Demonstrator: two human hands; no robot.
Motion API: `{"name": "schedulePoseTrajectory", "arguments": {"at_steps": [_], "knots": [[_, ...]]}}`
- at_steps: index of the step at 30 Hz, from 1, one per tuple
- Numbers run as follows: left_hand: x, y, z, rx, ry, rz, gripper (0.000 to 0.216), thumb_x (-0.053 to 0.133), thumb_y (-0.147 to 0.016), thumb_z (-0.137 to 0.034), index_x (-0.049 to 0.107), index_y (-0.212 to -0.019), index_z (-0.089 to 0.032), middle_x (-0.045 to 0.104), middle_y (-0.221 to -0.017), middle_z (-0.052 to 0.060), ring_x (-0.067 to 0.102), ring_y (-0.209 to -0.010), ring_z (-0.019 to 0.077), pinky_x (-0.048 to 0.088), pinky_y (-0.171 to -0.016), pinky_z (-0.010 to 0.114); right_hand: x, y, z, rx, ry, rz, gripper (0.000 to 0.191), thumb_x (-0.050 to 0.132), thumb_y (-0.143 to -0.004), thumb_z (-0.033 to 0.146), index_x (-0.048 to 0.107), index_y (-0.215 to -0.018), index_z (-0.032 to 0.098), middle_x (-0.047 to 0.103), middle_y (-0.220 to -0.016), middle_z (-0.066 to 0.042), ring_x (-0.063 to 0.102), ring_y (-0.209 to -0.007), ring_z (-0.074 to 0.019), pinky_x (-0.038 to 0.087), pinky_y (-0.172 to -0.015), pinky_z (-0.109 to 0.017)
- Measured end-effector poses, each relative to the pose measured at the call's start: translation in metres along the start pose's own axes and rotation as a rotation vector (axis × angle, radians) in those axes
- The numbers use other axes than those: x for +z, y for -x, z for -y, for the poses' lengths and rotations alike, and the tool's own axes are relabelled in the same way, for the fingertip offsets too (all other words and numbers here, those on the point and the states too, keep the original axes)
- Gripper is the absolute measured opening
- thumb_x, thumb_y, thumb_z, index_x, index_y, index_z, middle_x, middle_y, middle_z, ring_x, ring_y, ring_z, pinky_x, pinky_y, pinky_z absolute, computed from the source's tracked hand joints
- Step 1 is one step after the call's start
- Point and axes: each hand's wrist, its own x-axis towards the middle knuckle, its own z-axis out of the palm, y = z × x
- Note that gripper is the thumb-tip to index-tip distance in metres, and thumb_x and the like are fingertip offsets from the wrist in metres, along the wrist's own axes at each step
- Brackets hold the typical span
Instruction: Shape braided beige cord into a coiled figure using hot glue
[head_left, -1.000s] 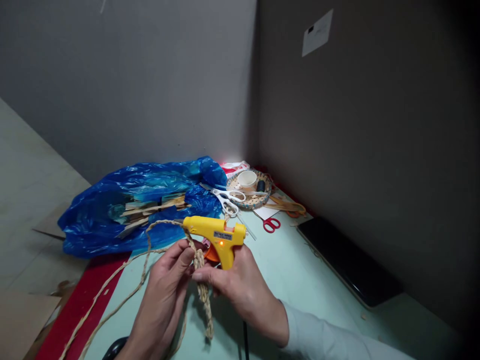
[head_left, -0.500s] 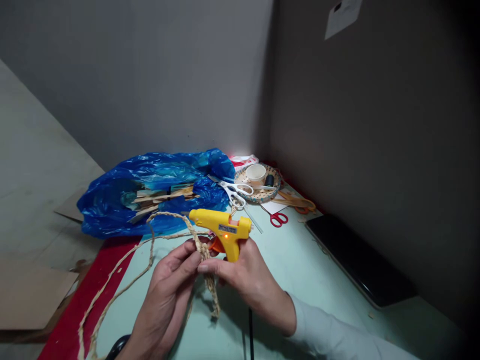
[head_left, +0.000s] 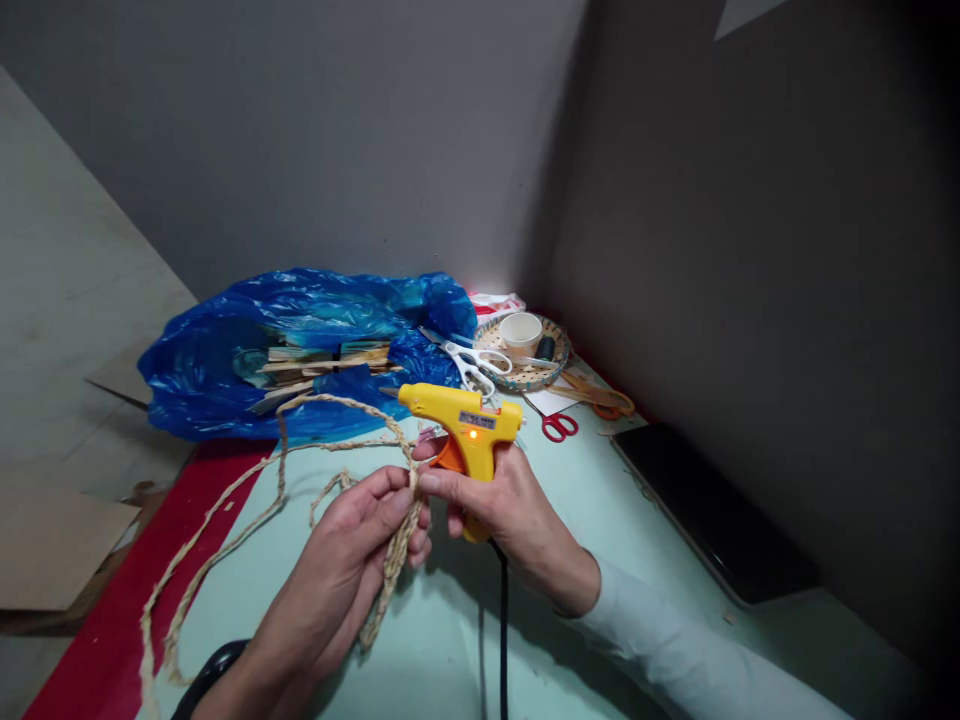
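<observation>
A bundle of braided straw cord is pinched between the thumb and fingers of my left hand. From it a long loop of the cord runs up and out to the left over the table. My right hand is wrapped round the handle of a yellow glue gun, whose nozzle points left and whose small orange light glows. The right thumb touches the cord beside my left fingertips. A black cable hangs from the gun's grip. Some right fingers are hidden behind the handle.
Behind lies a blue plastic bag with dry strips in it. White scissors, a woven basket holding a white cup, and red-handled scissors sit farther back. A black phone-like slab lies right, along the wall.
The glue gun has shifted slightly up and right in view, its nozzle now apart from the cord. The cord bundle's lower end has swung left. The camera view has tilted a little.
</observation>
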Motion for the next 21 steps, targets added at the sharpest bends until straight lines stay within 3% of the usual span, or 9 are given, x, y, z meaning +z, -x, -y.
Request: {"name": "schedulePoseTrajectory", "arguments": {"at_steps": [2, 5, 9, 14, 21], "knots": [[0.002, 0.001, -0.001, 0.044, 0.002, -0.030, 0.010, 0.078, -0.082, -0.026, 0.073, -0.081, -0.017, 0.062, -0.067, -0.001, 0.052, -0.057, 0.0093, 0.049, -0.057, 0.018, 0.000, 0.000, 0.002, -0.015, 0.031, -0.011, 0.028, 0.079, -0.077, 0.033, 0.066, -0.097, 0.017, 0.065, -0.087, 0.001, 0.057, -0.055, -0.0072, 0.046, -0.045, -0.017], [0.002, 0.005, -0.003, 0.107, -0.005, -0.092, 0.016, 0.084, -0.075, -0.031, 0.073, -0.076, -0.019, 0.062, -0.063, -0.002, 0.048, -0.054, 0.0079, 0.047, -0.054, 0.016, -0.003, 0.004, 0.010, 0.006, 0.102, -0.025, 0.023, 0.072, -0.085, 0.037, 0.066, -0.091, 0.016, 0.067, -0.075, 0.001, 0.052, -0.045, -0.0047, 0.039, -0.043, -0.017], [-0.005, 0.007, -0.001, 0.121, -0.035, -0.180, 0.020, 0.088, -0.071, -0.032, 0.076, -0.081, -0.019, 0.068, -0.063, -0.001, 0.053, -0.054, 0.0071, 0.046, -0.054, 0.013, -0.018, 0.020, 0.019, 0.064, 0.157, 0.011, 0.032, 0.066, -0.090, 0.049, 0.062, -0.089, 0.017, 0.063, -0.060, 0.003, 0.050, -0.042, -0.0054, 0.032, -0.041, -0.016], [-0.011, 0.004, 0.003, 0.164, -0.067, -0.266, 0.027, 0.091, -0.066, -0.040, 0.080, -0.083, -0.022, 0.075, -0.074, 0.002, 0.060, -0.060, 0.0095, 0.051, -0.060, 0.016, -0.045, 0.039, 0.022, 0.145, 0.175, 0.103, 0.051, 0.052, -0.093, 0.068, 0.062, -0.089, 0.018, 0.050, -0.047, 0.006, 0.036, -0.037, -0.0048, 0.024, -0.040, -0.018], [-0.004, 0.009, -0.005, 0.185, -0.114, -0.320, 0.026, 0.093, -0.063, -0.038, 0.079, -0.078, -0.022, 0.072, -0.070, 0.001, 0.058, -0.060, 0.0105, 0.050, -0.060, 0.018, -0.053, 0.048, 0.034, 0.251, 0.240, 0.218, 0.055, 0.054, -0.087, 0.075, 0.064, -0.089, 0.022, 0.043, -0.056, 0.004, 0.037, -0.045, -0.0097, 0.028, -0.043, -0.024]]}}
